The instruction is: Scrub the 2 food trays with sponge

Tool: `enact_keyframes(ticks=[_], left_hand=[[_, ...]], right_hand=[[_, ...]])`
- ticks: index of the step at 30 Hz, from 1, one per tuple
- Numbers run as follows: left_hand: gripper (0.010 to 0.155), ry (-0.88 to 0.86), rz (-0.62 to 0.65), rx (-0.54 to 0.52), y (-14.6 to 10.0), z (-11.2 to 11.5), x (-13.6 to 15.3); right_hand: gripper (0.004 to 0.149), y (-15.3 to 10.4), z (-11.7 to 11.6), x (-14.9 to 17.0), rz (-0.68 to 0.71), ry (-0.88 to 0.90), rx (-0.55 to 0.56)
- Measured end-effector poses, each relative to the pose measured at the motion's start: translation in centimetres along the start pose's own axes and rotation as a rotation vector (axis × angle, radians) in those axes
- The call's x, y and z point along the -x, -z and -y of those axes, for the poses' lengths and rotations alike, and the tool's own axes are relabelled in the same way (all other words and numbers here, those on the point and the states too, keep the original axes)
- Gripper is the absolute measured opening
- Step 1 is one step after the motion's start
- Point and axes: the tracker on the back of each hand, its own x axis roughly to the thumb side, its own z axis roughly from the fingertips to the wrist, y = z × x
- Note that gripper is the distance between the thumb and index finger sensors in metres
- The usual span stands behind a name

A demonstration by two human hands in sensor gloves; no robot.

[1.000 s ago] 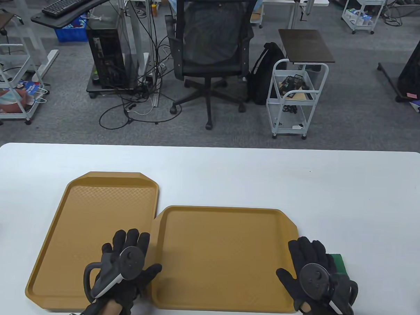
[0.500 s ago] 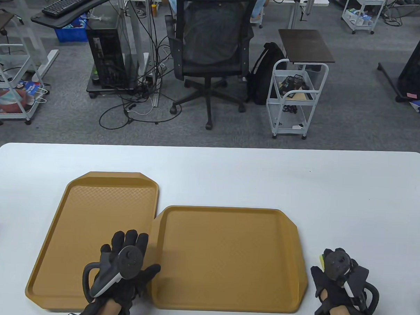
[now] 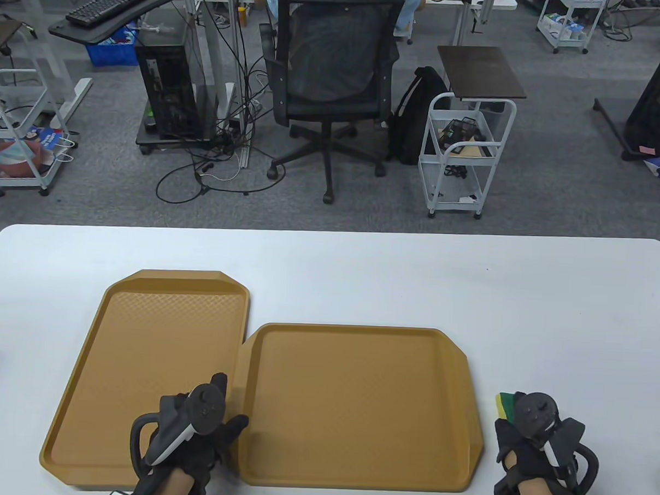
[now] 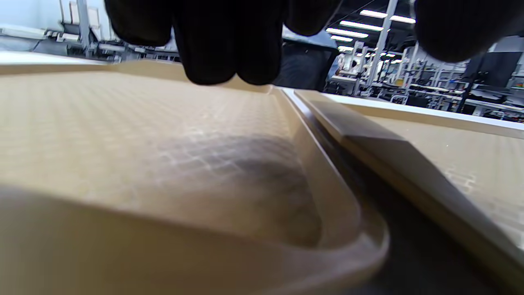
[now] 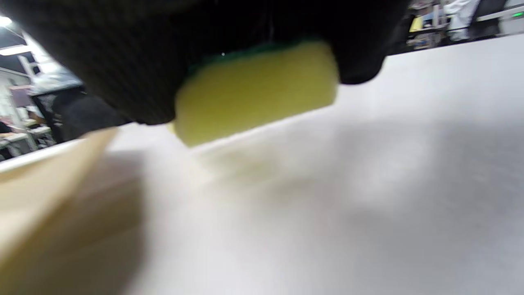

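Two tan plastic food trays lie on a white table (image 3: pixel 362 271) in the lower half of the table view. The left tray (image 3: pixel 139 348) runs lengthwise away from the camera, with clipped far corners and a fine waffle-textured floor; the right tray (image 3: pixel 356 402) lies crosswise, its rim meeting the left tray's long edge, with the same raised lip and clipped corners on its right end. In the left wrist view the left tray's embossed grid catches the light, and the smooth rounded rim blurs in the foreground.

The left hand (image 3: pixel 190 433), in a black knit glove, sits over the near right corner of the left tray, at the lower left of centre. Its fingers are bent downward above the tray floor and hold nothing; the tracker hides most of them from above, so whether they touch the tray cannot be told.

The right hand (image 3: pixel 528 458) sits over bare table at the lower right, just beside the right tray. It grips the sponge (image 3: pixel 504 404), a soft yellow foam block with a dark green scouring layer; only one end shows past the glove. In the right wrist view, which is blurred, the sponge (image 5: pixel 254 90) sits wedged between gloved fingers and thumb, raised off the table.

No writing is legible on the trays or sponge.
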Motion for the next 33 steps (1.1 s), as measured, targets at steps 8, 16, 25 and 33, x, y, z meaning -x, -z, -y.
enact_keyframes(ticks=[8,16,25,33], left_hand=[[0.079,-0.105,-0.092,0.079,1.1,1.1,0.5],[0.076,-0.100,-0.110,0.075,1.3,1.4,0.0],[0.075,-0.134,-0.107,0.107,1.5,1.6,0.1],[0.075,-0.187,-0.107,0.156,1.6,1.8,0.2]], right_hand=[[0.067,-3.9,-0.3,-5.4,0.255,0.005,-0.113],[0.063,-6.3,-2.9,-8.6,0.350,-0.181,-0.216],[0.061,-6.8,-3.4,-9.1,0.365,-0.304,-0.239],[0.056,-7.1,-3.6,-9.6,0.383,-0.386,-0.204]])
